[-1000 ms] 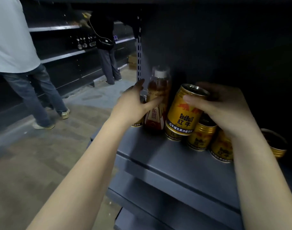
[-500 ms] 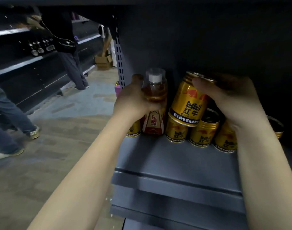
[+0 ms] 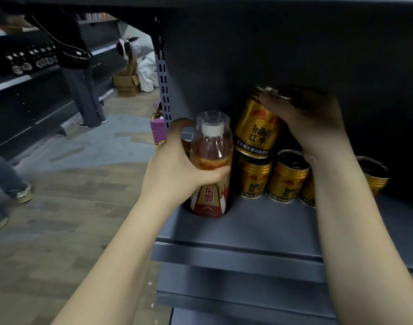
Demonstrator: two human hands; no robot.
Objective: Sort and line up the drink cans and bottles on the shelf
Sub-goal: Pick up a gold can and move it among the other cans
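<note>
Two drinks are in hand at once. The bottle, standing near the shelf's left end, is wrapped at mid-body by the left hand. A gold can is held tilted above the row of cans along the back, gripped at its top by the right hand. The can is best levelled before being lowered, and the bottle kept upright and slid, not lifted, so that neighbours are not toppled.
</note>
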